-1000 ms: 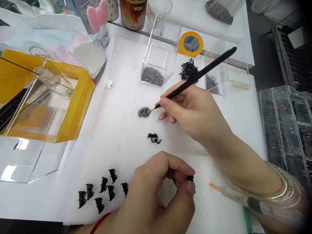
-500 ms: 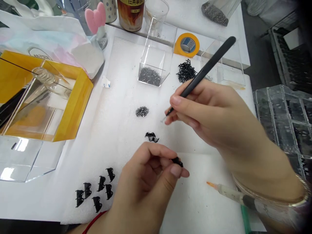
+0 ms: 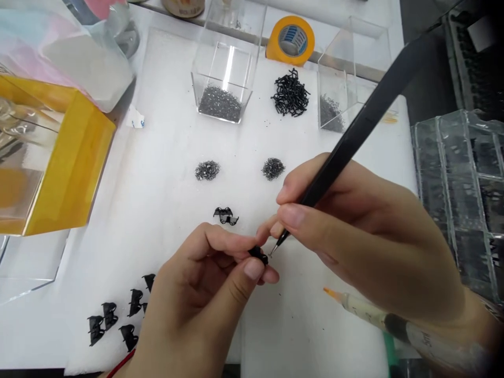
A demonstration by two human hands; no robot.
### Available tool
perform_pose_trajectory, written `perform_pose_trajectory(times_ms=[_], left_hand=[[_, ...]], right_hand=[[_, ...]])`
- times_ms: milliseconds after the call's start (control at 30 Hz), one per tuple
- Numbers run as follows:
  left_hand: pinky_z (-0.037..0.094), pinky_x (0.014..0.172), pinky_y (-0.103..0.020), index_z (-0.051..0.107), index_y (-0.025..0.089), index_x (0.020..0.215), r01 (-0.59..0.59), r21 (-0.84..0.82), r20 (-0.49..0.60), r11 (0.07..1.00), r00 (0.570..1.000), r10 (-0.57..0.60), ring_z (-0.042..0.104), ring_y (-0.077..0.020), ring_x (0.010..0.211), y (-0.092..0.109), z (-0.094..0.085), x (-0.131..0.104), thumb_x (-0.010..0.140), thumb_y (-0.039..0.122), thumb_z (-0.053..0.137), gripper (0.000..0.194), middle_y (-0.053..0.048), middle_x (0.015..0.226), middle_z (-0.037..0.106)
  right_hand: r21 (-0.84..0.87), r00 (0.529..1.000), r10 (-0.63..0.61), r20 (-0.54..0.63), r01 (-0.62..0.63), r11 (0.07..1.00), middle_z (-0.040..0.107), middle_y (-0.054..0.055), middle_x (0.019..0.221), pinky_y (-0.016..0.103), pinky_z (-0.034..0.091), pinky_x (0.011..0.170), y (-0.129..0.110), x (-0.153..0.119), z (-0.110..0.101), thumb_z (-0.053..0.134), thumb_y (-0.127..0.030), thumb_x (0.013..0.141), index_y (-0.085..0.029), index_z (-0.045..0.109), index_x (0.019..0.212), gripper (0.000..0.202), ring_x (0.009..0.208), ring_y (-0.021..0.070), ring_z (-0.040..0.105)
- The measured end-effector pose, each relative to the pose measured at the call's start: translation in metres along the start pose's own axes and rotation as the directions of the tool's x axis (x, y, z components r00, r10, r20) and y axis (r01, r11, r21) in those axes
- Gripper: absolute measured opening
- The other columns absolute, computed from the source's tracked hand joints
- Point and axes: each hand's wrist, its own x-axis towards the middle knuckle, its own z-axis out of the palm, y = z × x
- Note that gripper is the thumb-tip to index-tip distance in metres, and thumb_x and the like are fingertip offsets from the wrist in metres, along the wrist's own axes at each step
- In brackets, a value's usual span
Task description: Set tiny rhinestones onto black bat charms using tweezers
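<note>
Closer to the left hand (image 3: 197,294) than half a second ago, the right hand (image 3: 354,226) is holding the tip of a black tool (image 3: 342,152) right by a small black part (image 3: 258,255). Left thumb and forefinger are pinching that part above the white foam sheet (image 3: 165,163); the right fingers are gripping the tool. Just beyond, a pair of black parts (image 3: 223,212) is lying on the sheet, then two grey heaps (image 3: 207,170), well apart. Farther back, a clear box (image 3: 236,86) is holding dark bits (image 3: 220,105), with black sticks (image 3: 292,93) and yellow tape (image 3: 272,39) sitting to its right. A yellow box (image 3: 71,168) is standing leftward; a brush pen (image 3: 366,310) is lying near the right wrist, and a divided tray (image 3: 452,163) is resting farther right, with dark floor (image 3: 417,16) showing beyond the table.
</note>
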Motion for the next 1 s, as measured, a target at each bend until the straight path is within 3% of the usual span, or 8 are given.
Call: perform_pose_trajectory(times_ms=[233,633,867,1000], left_hand=[[0.053,0.071,-0.008,0.069,0.026,0.085,-0.010,0.067,-0.010,0.998,1.000,0.010,0.068,-0.0063,0.075,-0.0013,0.0002,0.0007,0.083,0.017,0.069,0.009,0.004,0.079,0.073],[0.053,0.067,-0.007,0.072,0.030,0.086,-0.015,0.156,-0.061,0.988,0.998,0.025,0.068,-0.0064,0.071,-0.0031,0.0007,0.0014,0.080,0.024,0.073,0.009,0.004,0.072,0.071],[0.053,0.069,-0.009,0.071,0.028,0.087,-0.014,0.162,-0.067,0.987,0.997,0.025,0.068,-0.0075,0.073,-0.0039,-0.0016,0.0005,0.081,0.022,0.072,0.008,0.003,0.074,0.071],[0.053,0.069,-0.010,0.070,0.027,0.086,-0.042,0.144,-0.086,0.989,0.995,0.055,0.068,-0.0079,0.072,-0.0046,-0.0019,-0.0008,0.081,0.019,0.072,0.009,0.002,0.073,0.070]], right_hand=[[-0.216,0.995,-0.094,0.025,0.097,0.971,0.071,-0.003,0.071,0.012,0.061,0.057,0.0000,0.0010,-0.0059,0.064,-0.013,0.084,-0.021,0.062,0.084,0.008,0.065,0.0114,0.072],[-0.179,0.986,-0.076,0.147,0.102,0.978,0.070,-0.005,0.074,0.026,0.062,0.055,0.0008,-0.0008,-0.0076,0.057,-0.013,0.088,-0.022,0.061,0.087,0.010,0.061,0.0149,0.071],[-0.221,0.985,-0.094,0.144,0.125,0.967,0.068,-0.006,0.072,0.019,0.060,0.053,-0.0004,-0.0010,-0.0071,0.059,-0.013,0.087,-0.021,0.060,0.087,0.008,0.059,0.0115,0.069],[-0.225,0.989,-0.132,0.065,0.143,0.964,0.064,-0.008,0.065,0.009,0.051,0.042,-0.0013,-0.0004,-0.0074,0.061,-0.010,0.085,-0.021,0.062,0.082,0.011,0.049,0.0047,0.062]])
